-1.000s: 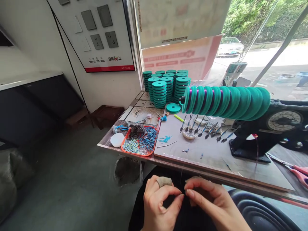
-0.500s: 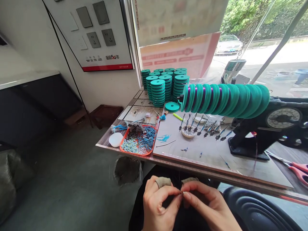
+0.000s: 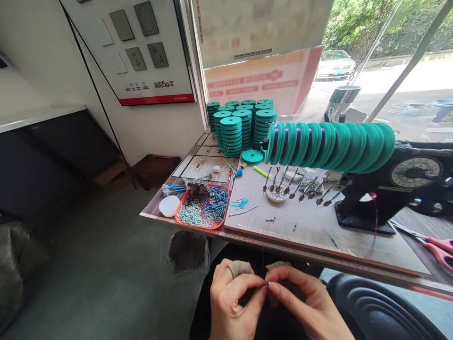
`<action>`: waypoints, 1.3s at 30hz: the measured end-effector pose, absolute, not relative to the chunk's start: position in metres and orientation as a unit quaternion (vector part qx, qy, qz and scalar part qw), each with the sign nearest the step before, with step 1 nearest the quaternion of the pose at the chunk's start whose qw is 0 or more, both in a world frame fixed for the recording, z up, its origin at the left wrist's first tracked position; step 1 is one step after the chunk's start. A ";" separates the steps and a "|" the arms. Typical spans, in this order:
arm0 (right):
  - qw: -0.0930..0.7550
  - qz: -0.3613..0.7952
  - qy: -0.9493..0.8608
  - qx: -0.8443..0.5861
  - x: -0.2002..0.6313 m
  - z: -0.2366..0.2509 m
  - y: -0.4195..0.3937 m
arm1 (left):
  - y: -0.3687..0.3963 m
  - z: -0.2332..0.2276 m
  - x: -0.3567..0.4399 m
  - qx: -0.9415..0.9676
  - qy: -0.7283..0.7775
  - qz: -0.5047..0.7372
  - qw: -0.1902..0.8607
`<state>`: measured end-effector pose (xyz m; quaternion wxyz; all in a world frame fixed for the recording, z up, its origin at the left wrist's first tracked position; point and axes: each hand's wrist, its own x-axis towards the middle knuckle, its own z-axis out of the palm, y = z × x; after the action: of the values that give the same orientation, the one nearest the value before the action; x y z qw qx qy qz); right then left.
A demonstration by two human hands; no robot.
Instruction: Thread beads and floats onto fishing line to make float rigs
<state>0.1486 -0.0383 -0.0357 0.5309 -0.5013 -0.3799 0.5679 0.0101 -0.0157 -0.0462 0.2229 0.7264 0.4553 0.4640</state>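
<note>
Left hand: we pinched something tiny, too small to name, at 6 o'clock below the bench.
Right hand: pinched against it, fingertips meeting for fine control.
Tray: at 11 o'clock, within reach.

Fingertips pinched together below table

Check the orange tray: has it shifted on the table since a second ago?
No. The orange tray sits as before between the white dish and the board's left edge; only the camera moved slightly.
</note>
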 end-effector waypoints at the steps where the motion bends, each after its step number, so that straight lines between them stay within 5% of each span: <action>1: 0.530 0.566 -0.389 -0.497 0.149 -0.037 -0.038 | -0.016 -0.046 0.010 0.727 0.455 0.464 0.222; 14: 0.459 0.449 -0.547 -0.537 0.157 -0.025 -0.038 | -0.013 -0.032 0.004 0.808 0.407 0.409 0.122; 31: 0.452 0.457 -0.533 -0.551 0.158 -0.035 -0.040 | -0.015 -0.047 0.011 0.778 0.422 0.452 0.105; 36: 0.473 0.417 -0.549 -0.548 0.159 -0.033 -0.037 | -0.014 -0.043 0.010 0.742 0.448 0.465 0.179; 39: 0.510 0.325 -0.577 -0.549 0.161 -0.032 -0.044 | -0.010 -0.034 0.006 0.643 0.518 0.452 0.338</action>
<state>0.1614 -0.0437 -0.0320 0.5100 -0.5491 -0.5768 0.3251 0.0055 -0.0096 -0.0340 0.3376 0.6432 0.5176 0.4521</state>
